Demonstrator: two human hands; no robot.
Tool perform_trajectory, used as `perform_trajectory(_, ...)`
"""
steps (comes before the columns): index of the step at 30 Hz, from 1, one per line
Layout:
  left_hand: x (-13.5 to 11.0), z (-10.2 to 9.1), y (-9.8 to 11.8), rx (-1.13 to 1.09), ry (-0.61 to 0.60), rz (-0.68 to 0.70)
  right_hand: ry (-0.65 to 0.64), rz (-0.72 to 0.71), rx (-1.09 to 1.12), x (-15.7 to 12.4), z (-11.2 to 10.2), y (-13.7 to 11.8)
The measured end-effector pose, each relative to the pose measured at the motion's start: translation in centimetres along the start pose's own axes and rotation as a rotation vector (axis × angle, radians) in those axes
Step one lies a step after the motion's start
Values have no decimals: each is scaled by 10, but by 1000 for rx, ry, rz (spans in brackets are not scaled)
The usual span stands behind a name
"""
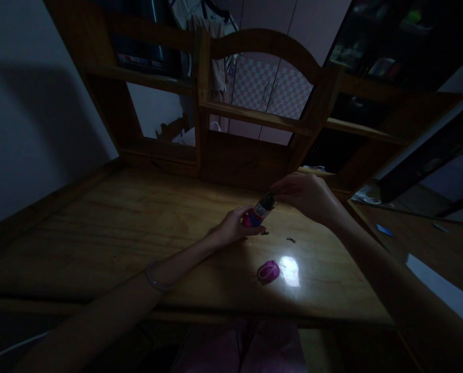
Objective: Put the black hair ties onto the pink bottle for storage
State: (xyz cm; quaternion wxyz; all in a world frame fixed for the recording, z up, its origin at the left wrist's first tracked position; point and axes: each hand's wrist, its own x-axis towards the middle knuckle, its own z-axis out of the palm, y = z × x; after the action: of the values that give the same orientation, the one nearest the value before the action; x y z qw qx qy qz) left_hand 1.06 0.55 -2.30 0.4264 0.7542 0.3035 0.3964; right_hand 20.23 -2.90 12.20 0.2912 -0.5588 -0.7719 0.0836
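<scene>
Around the middle of the frame, just right of center, the left hand (233, 226) is gripping a small labeled container (259, 212), its fingers wrapping around the pink, red and blue lower part, and the container is leaning toward the upper right. Dark, thin bits are bunching and sticking out at its top end, and right beside them the right hand (311, 194) is holding its fingertips drawn together; whether they are pinching one of those bits, I cannot tell. Below the container, a small black looped piece (291, 240) is lying on the wooden desk (138, 228), and another dark piece (264, 233) is showing close by the left fingers. Lower down, right of center, a purple cap-like piece (268, 271) is resting on the desktop, a bright patch of light (290, 270) gleaming just beside it. A bracelet (156, 278) is circling the left wrist, lower left of center. Across the top, a wooden shelf frame (255, 120) is standing behind the desk, light clothing (218, 75) is hanging beyond it, and checkered cabinet doors (250, 83) are showing through the arched opening.
</scene>
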Motion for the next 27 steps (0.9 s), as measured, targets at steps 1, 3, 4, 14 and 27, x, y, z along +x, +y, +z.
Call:
perform_trajectory(1, 0, 0, 0, -7, 4, 9, 1, 8, 2, 0, 1, 1)
perform_trajectory(3, 0, 0, 1, -27, 4, 26, -19, 30, 11, 1, 1, 4)
perform_trajectory(4, 0, 0, 2, -39, 1, 31, -29, 41, 14, 1, 1, 4)
perform_trajectory(14, 0, 0, -2, 37, 3, 102, -66, 94, 39, 2, 5, -4)
perform_trajectory(27, 5, -2, -6, 132, 161, 182, -285, -5, -5, -2, -5, -33)
